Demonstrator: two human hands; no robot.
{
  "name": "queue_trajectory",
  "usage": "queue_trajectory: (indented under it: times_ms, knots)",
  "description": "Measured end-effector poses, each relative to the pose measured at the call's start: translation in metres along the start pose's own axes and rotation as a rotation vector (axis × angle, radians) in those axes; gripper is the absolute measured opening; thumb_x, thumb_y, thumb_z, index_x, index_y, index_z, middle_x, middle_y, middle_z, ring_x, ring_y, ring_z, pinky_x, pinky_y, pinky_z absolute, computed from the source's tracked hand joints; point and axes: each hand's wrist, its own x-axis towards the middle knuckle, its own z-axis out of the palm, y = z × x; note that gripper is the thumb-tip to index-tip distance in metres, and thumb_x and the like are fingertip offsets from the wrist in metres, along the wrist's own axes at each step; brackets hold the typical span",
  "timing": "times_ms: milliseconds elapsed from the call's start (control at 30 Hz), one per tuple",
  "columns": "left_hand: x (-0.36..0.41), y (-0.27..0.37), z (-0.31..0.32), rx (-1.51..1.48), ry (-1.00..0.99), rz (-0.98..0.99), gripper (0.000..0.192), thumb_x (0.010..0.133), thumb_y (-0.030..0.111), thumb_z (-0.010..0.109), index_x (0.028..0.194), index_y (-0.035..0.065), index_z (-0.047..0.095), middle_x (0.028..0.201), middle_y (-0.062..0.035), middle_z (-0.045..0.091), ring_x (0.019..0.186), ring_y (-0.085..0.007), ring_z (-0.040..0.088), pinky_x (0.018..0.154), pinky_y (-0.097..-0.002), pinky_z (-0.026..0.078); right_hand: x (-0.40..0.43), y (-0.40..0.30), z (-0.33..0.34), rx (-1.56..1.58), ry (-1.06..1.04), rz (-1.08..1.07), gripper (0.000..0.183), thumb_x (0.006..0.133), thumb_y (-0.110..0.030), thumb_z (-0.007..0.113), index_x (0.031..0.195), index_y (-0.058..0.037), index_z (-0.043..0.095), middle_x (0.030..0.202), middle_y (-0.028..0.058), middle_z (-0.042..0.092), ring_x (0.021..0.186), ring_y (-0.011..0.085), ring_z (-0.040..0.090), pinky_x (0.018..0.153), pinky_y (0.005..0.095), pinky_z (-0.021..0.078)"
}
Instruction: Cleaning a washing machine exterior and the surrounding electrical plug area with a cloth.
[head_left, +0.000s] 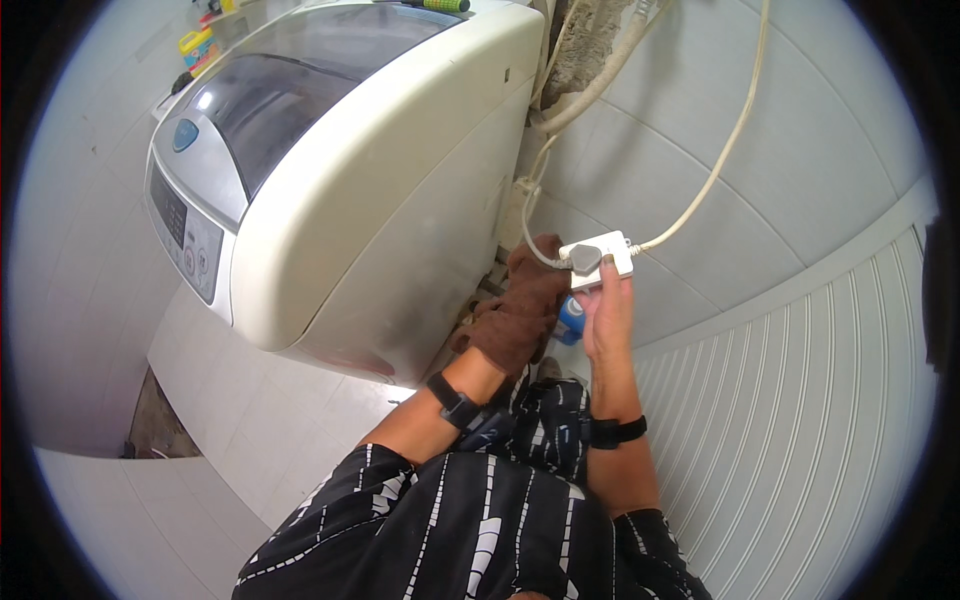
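Observation:
My right hand (609, 304) holds a white power strip (615, 255) from below, its thumb on the front edge. A grey plug (585, 259) sits in the strip, with a grey cord leading off to the left. A cream cable (724, 161) leaves the strip's right end and rises along the wall. Brown cloth (514, 330) covers my left hand (541, 281) and hides its fingers; the hand is bunched in the cloth, close against the strip's left side. To the left stands a white top-loading washing machine (375, 187) with a dark see-through lid.
A blue container (572, 315) is partly hidden behind my hands. A beige hose (600, 82) bends behind the machine. Ribbed white panelling (750, 420) curves along the right. A yellow bottle (198, 51) stands beyond the machine, and a green-handled tool (442, 4) lies on its top.

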Motion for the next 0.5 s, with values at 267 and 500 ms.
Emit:
queue_trajectory:
  times_ms: [267,500]
  knots:
    - [0.011,0.035,-0.018,-0.171,0.287,0.143,0.016,0.074,-0.003,0.052,0.087,-0.001,0.06,0.089,-0.0136,0.051,0.082,-0.0282,0.049,0.068,-0.0345,0.039,-0.001,0.003,0.0,0.049,-0.039,-0.005,0.038,0.096,-0.032,0.051,0.125,-0.0083,0.044,0.117,0.0072,0.055,0.105,0.018,0.054,0.084,0.0353,0.0467]
    - [0.021,0.029,-0.021,-0.215,0.266,0.161,0.011,0.073,-0.001,0.051,0.083,-0.0034,0.055,0.08,-0.0138,0.048,0.074,-0.0278,0.048,0.062,-0.0335,0.037,-0.001,0.005,0.0,0.069,-0.044,0.002,0.038,0.096,-0.034,0.05,0.125,-0.0106,0.044,0.115,0.0056,0.055,0.101,0.0174,0.055,0.081,0.0347,0.0473]
